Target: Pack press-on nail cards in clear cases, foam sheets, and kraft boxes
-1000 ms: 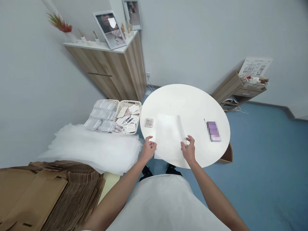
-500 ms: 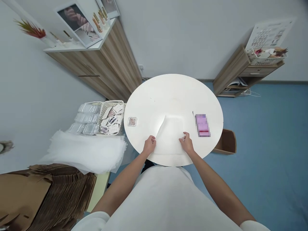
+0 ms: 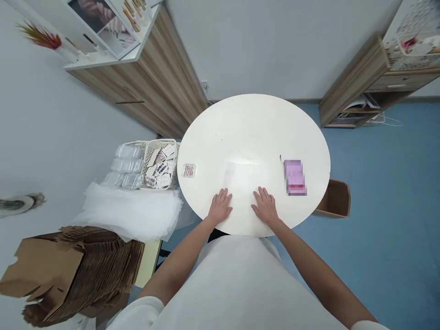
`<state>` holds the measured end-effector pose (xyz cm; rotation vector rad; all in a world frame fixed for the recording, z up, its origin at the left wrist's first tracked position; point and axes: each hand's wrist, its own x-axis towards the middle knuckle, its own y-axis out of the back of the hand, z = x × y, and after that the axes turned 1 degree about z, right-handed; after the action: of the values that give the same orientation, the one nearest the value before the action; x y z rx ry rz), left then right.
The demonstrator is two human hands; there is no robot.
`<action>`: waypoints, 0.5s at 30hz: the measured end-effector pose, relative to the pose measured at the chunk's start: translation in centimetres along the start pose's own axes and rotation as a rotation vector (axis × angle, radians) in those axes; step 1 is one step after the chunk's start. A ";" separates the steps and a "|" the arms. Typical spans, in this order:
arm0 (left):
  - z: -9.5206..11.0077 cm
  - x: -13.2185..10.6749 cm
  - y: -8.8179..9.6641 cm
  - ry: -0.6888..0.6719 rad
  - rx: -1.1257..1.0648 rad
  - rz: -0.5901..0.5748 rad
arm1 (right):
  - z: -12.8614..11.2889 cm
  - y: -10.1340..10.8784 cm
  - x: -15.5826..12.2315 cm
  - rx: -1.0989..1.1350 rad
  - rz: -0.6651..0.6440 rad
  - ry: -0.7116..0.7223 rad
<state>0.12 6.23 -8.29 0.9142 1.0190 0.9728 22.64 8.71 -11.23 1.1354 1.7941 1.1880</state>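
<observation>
A thin, translucent white sheet point(image 3: 244, 176) lies flat on the white oval table point(image 3: 254, 119), its outline hard to make out against the tabletop. My left hand point(image 3: 220, 206) rests open near the sheet's left side, fingers spread. On the other side, my right hand point(image 3: 265, 205) lies flat and open, fingers pointing away from me. A small clear case with pinkish pieces point(image 3: 189, 170) sits at the table's left. Right of my right hand lies a pixelated purple item point(image 3: 295, 178).
Left of the table are a basket of printed cards point(image 3: 160, 167), stacked clear plastic boxes point(image 3: 129, 165), a pile of white translucent sheets point(image 3: 134, 208) and folded brown cardboard point(image 3: 85, 270). An open brown box point(image 3: 333, 199) stands below the table's right edge. A wooden cabinet point(image 3: 165, 68) is behind left.
Both hands have let go of the sheet's edges and now lie flat with fingers spread. The sheet's raised left edge has come down onto the table. The view has shifted slightly.
</observation>
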 end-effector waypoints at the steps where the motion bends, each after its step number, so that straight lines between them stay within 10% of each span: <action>1: 0.1 0.1 -0.2 0.001 0.017 -0.014 | 0.1 0.0 0.3 -0.008 -0.005 0.000; 15: -1.2 -0.1 0.1 0.013 -0.104 0.021 | -1.6 2.2 1.7 0.115 0.185 -0.094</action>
<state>-1.08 6.32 -8.54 0.8350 0.9626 1.0411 21.18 10.20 -8.70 1.4265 1.7340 1.1274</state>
